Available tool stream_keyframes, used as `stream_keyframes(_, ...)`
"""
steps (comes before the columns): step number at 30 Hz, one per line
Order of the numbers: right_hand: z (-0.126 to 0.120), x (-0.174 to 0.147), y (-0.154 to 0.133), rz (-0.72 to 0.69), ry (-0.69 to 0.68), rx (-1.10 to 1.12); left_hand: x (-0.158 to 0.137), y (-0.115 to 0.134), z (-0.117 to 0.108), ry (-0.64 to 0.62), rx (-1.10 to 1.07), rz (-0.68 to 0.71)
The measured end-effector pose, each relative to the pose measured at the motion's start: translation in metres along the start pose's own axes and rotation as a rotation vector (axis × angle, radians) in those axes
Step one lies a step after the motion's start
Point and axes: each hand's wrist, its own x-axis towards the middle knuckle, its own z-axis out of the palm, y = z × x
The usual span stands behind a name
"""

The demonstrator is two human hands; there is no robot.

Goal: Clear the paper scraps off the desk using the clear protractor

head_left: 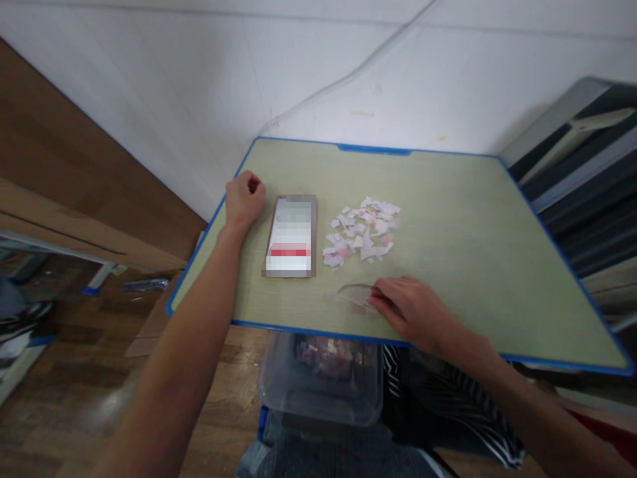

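Note:
My left hand (245, 198) rests in a loose fist near the left edge of the small table (478, 226), with nothing visible in its fingers. Right beside it lies a phone (291, 232), its screen lit and blurred out. My right hand (411, 309) is near the table's front edge, fingers pinched on a thin, clear, curved plastic piece (354, 295); its exact kind is unclear. Beyond that piece is a loose pile of torn paper scraps (368, 229), white with some pink.
Below the front edge, a clear plastic bin (318, 398) on my lap holds crumpled, shiny bits. A white wall (199, 79) with a cable (358, 66) stands behind the table. Brown boards (89, 146) are at left, and grey folded frames (592, 146) lean at right.

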Motion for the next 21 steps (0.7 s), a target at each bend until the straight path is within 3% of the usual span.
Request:
stream_keyframes(6,-0.005,0.017,0.014,-0.002,0.081,-0.086,0.002,-0.006,0.003,-0.021,-0.019,0.015)
stream_keyframes(10,-0.007,0.022,0.015,-0.099,0.037,-0.076,0.002,-0.006,0.004,-0.016,-0.024,0.022)
stream_keyframes(15,-0.011,0.028,0.015,-0.045,0.071,-0.067,0.001,-0.004,0.003,-0.006,-0.018,0.023)
stream_keyframes(21,-0.016,0.031,0.019,-0.131,0.025,-0.021,0.0,-0.002,0.002,-0.006,-0.025,0.037)
